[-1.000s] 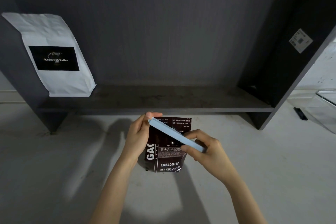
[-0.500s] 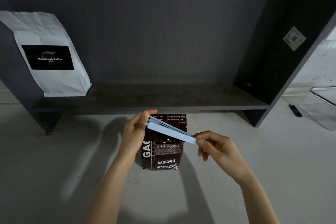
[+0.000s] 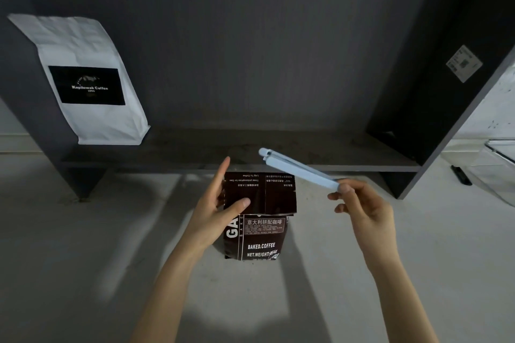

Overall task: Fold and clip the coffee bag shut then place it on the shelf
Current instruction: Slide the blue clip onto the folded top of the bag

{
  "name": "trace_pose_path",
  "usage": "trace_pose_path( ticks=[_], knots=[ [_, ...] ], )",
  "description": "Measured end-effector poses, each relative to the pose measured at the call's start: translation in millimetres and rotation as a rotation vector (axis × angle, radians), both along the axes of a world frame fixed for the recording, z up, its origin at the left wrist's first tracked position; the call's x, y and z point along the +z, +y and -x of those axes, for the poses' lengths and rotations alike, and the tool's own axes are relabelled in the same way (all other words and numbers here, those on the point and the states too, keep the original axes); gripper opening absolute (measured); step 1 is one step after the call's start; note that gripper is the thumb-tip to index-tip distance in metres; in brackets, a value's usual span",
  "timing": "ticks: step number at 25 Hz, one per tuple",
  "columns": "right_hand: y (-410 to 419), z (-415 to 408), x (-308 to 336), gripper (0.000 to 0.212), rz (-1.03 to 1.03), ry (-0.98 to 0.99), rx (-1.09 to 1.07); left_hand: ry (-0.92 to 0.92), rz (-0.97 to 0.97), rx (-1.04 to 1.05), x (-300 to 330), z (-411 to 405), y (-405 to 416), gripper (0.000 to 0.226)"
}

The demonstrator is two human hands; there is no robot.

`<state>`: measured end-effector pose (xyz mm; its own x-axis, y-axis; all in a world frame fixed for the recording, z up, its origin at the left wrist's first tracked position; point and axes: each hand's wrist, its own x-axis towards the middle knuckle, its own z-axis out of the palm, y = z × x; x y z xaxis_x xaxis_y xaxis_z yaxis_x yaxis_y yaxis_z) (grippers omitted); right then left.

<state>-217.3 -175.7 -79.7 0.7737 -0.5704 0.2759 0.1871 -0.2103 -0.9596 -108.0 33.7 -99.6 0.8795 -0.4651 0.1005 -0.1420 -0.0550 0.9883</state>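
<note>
At the centre of the frame, low against the pale floor, we have the dark coffee bag [image 3: 255, 237] standing upright just in front of the shelf [image 3: 278, 153], its top flap folded down over the front so the print on it reads upside down. Our left hand [image 3: 216, 216] steadies that flap, thumb pressed on its face and fingers behind the bag's left edge. Our right hand [image 3: 362, 209] pinches one end of the pale blue clip [image 3: 298, 170] between thumb and fingertips, holding it clear of the bag, up and to the right of the fold. Whether the clip's two arms are parted at the far end we cannot quite tell; they look nearly together. To do this step well, we judge we should keep the thumb flattening the crease, open the clip fully, slide it along the fold line so it spans the whole width, and squeeze only once the flap sits squarely inside. By our count there are two coffee bags, this dark one and a white bag [image 3: 89, 83] leaning at the upper left on the shelf, and one clip.
</note>
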Motion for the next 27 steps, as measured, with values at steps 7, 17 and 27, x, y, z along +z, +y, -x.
trace_pose_path(
  ticks=[7, 17, 27],
  knots=[
    [14.0, -11.3, -11.6, 0.018, 0.124, 0.086, 0.007, 0.043, 0.029, -0.017, -9.3, 3.2, 4.3, 0.047],
    [33.8, -30.3, -15.3, 0.02, 0.035, 0.074, 0.109, 0.085, 0.06, 0.014, -19.3, 4.1, 7.8, 0.05],
    [48.1, -37.3, -22.7, 0.021, -0.122, 0.029, 0.097, 0.118, 0.004, 0.051, -28.5, 3.4, 8.0, 0.025]
  ],
)
